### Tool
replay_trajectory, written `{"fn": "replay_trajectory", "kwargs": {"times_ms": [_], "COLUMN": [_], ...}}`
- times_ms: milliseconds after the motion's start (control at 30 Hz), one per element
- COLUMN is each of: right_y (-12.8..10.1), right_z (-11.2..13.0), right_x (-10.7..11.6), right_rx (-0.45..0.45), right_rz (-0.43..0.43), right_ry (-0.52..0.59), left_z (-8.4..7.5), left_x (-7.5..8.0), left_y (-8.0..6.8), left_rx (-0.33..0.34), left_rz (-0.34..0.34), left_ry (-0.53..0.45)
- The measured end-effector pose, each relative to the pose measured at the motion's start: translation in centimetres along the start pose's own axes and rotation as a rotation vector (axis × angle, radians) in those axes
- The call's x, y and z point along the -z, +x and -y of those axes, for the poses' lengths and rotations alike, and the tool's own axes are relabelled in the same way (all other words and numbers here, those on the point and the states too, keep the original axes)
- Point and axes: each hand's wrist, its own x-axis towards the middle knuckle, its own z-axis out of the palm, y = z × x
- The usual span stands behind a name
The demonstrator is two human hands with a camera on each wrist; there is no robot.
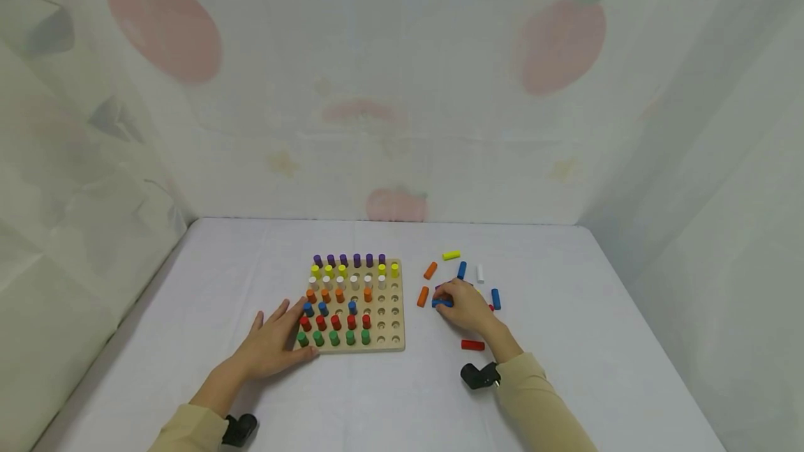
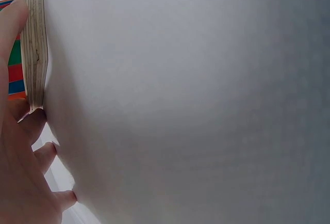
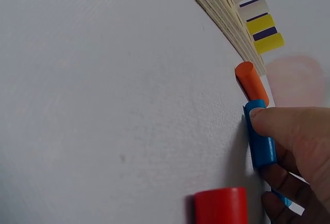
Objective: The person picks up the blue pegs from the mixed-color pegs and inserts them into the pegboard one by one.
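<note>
Risk first, L side: left hand point(image 1: 274, 346) lies flat on the white cloth-covered tabletop point(image 1: 188, 312), fingers point(image 1: 295, 312) spread and straight, tips touching the near-left corner of the square wooden pegboard point(image 1: 384, 342). It grips nothing, only braces. If that hand lifts or slides, the board could skid on the cloth, and the upright coloured cylinder pegs point(image 1: 334, 323) at its 7 o'clock corner sit right against the fingertips, so a nudge might tip a green or red one.

R side: right hand point(image 1: 463, 307) is curled over the loose pegs at about 3 o'clock from the board. Its fingers point(image 3: 278, 123) pinch a short blue wooden cylinder peg point(image 3: 259, 140) lying on its side on the cloth. An orange cylinder peg point(image 3: 251, 83) touches its far end; a red cylinder peg point(image 3: 220, 205) lies near. Grip looks shallow, near one end, so the blue peg could roll or slip out, and lifting it may knock the orange one away.
</note>
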Motion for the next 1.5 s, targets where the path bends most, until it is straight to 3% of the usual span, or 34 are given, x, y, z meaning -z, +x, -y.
{"fn": "replay_trajectory", "kwargs": {"times_ms": [600, 1500], "right_y": [-0.1, 1.4], "right_z": [0.4, 2.8], "right_x": [0.2, -0.1], "right_rx": [0.011, 0.073], "right_rz": [-0.013, -0.038], "right_ry": [0.013, 0.042], "left_z": [0.0, -0.1], "left_x": [0.0, 0.0], "left_y": [0.0, 0.0], "left_rx": [0.006, 0.005], "left_rz": [0.002, 0.0], "left_ry": [-0.005, -0.002]}}
